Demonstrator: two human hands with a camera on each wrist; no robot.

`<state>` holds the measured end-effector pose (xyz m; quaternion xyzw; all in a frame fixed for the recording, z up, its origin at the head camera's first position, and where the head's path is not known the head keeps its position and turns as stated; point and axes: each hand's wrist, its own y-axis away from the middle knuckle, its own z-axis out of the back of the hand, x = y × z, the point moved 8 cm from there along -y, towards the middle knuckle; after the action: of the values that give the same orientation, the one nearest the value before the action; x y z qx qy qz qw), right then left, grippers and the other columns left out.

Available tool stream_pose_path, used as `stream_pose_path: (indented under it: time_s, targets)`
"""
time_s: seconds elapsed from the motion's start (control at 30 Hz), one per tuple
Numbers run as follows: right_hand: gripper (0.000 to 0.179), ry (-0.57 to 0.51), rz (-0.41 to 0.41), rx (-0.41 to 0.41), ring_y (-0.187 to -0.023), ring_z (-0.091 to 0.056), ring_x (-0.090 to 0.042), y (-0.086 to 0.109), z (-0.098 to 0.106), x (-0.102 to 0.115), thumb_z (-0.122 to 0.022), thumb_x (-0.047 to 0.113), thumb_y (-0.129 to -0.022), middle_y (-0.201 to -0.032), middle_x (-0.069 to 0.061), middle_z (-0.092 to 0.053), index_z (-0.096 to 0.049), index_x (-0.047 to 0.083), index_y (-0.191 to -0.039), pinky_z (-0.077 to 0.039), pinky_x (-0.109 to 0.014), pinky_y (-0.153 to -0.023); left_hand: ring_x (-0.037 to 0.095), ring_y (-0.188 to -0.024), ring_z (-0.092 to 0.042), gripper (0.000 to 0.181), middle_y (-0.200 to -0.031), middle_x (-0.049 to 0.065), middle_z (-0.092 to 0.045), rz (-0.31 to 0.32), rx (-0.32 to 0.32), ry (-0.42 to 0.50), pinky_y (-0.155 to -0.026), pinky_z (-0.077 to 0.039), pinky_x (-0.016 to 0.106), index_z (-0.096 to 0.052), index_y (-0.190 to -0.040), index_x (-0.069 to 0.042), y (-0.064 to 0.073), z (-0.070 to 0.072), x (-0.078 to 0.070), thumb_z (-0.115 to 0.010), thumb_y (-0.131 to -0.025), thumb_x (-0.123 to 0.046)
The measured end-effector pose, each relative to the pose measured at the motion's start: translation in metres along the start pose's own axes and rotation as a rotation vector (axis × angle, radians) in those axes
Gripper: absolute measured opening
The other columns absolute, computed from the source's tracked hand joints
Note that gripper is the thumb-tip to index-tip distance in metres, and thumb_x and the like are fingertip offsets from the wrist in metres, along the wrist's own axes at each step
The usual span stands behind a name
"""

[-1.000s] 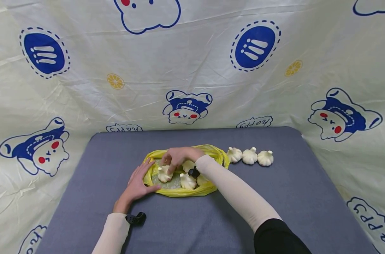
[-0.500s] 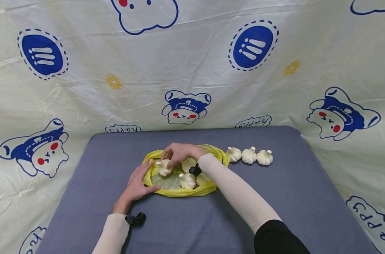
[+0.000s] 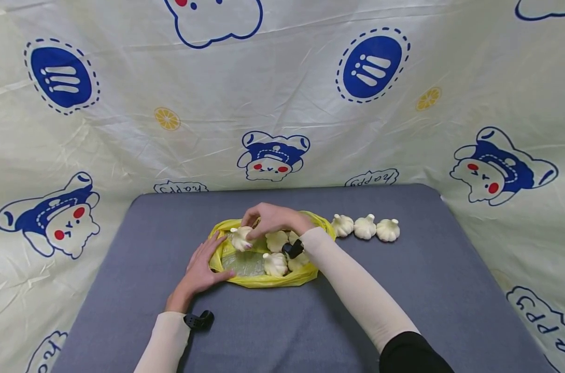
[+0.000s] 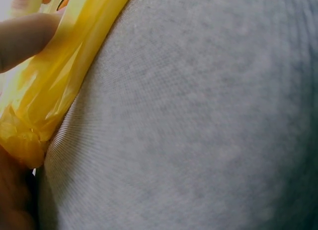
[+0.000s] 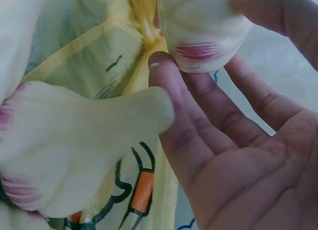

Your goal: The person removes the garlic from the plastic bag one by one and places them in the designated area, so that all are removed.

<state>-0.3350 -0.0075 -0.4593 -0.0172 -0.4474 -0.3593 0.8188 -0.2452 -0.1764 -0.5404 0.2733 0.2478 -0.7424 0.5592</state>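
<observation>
A yellow plastic bag (image 3: 273,282) lies with its mouth spread wide on the table, several white garlic bulbs (image 3: 275,265) inside it. My right hand (image 3: 270,217) pinches one garlic bulb (image 3: 239,240) between thumb and fingers, over the bag's back left part. In the right wrist view that bulb (image 5: 206,26) shows a purple-streaked base, and another bulb (image 5: 64,140) lies close by with its stem pointing at my fingers. My left hand (image 3: 200,267) rests against the bag's left end, fingers straight and spread; its thumb (image 4: 25,38) presses the yellow plastic (image 4: 69,66).
Three more garlic bulbs (image 3: 364,227) stand in a row on the grey table (image 3: 404,290), right of the bag. Behind the table hangs a pale curtain (image 3: 282,93) printed with blue cartoon figures.
My right hand has lifted the garlic bulb and moved it toward the bag's back rim. The left hand has stayed in place at the bag.
</observation>
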Motion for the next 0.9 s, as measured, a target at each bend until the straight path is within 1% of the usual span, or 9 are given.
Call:
stream_pose_path:
  time_s: [0.1, 0.17, 0.37, 0.6, 0.7, 0.8, 0.9]
  targets:
    - [0.034, 0.017, 0.028, -0.031, -0.112, -0.063, -0.014, 0.007, 0.006, 0.004, -0.078, 0.028, -0.088, -0.118, 0.001, -0.071, -0.071, 0.018, -0.12, -0.053, -0.03, -0.096, 0.046, -0.157, -0.017, 0.097, -0.172, 0.01, -0.021, 0.004, 0.003, -0.001, -0.126, -0.01, 0.063, -0.037, -0.16, -0.018, -0.001, 0.0, -0.001, -0.081, -0.078, -0.046]
    - [0.035, 0.007, 0.045, -0.045, -0.113, -0.063, -0.014, 0.012, 0.008, 0.006, -0.078, 0.028, -0.088, -0.119, 0.001, -0.07, -0.071, 0.017, -0.121, -0.054, -0.03, -0.098, 0.046, -0.156, -0.017, 0.097, -0.172, 0.01, -0.021, 0.001, 0.002, 0.002, -0.126, -0.01, 0.063, -0.037, -0.16, -0.018, -0.001, 0.001, -0.001, -0.081, -0.078, -0.045]
    - [0.039, -0.075, 0.099, -0.079, -0.115, -0.065, -0.016, 0.026, 0.013, 0.004, -0.077, 0.026, -0.089, -0.122, -0.003, -0.07, -0.069, 0.012, -0.125, -0.055, -0.03, -0.1, 0.046, -0.156, -0.018, 0.098, -0.172, 0.01, -0.021, -0.008, -0.005, 0.001, -0.126, -0.01, 0.062, -0.037, -0.16, -0.017, -0.003, 0.001, -0.002, -0.081, -0.078, -0.045]
    - [0.039, -0.159, 0.098, -0.184, -0.114, -0.069, -0.021, 0.046, 0.019, -0.006, -0.077, 0.025, -0.089, -0.128, -0.004, -0.069, -0.068, 0.014, -0.125, -0.056, -0.035, -0.101, 0.044, -0.157, -0.018, 0.097, -0.173, 0.009, -0.02, -0.008, -0.009, 0.002, -0.126, -0.011, 0.062, -0.037, -0.16, -0.019, -0.003, 0.001, -0.001, -0.081, -0.078, -0.046]
    - [0.037, -0.189, 0.11, -0.227, -0.114, -0.068, -0.022, 0.057, 0.022, -0.009, -0.077, 0.024, -0.09, -0.129, -0.006, -0.068, -0.068, 0.014, -0.125, -0.056, -0.036, -0.102, 0.044, -0.157, -0.018, 0.097, -0.172, 0.01, -0.021, -0.008, -0.012, 0.009, -0.127, -0.011, 0.061, -0.038, -0.16, -0.018, -0.003, 0.001, -0.001, -0.082, -0.078, -0.045]
    - [0.038, -0.24, 0.128, -0.258, -0.114, -0.069, -0.024, 0.068, 0.024, -0.012, -0.077, 0.021, -0.09, -0.131, -0.01, -0.066, -0.067, 0.012, -0.125, -0.057, -0.037, -0.1, 0.044, -0.156, -0.019, 0.096, -0.172, 0.013, -0.021, -0.021, -0.021, 0.034, -0.127, -0.011, 0.06, -0.039, -0.159, -0.015, -0.002, 0.002, -0.003, -0.083, -0.078, -0.041]
    - [0.038, -0.29, 0.133, -0.301, -0.114, -0.069, -0.024, 0.08, 0.026, -0.018, -0.078, 0.019, -0.091, -0.132, -0.01, -0.065, -0.067, 0.012, -0.127, -0.058, -0.036, -0.098, 0.044, -0.156, -0.021, 0.094, -0.171, 0.015, -0.022, -0.036, -0.046, 0.103, -0.126, -0.017, 0.062, -0.041, -0.157, -0.011, -0.002, 0.005, -0.005, -0.085, -0.078, -0.034]
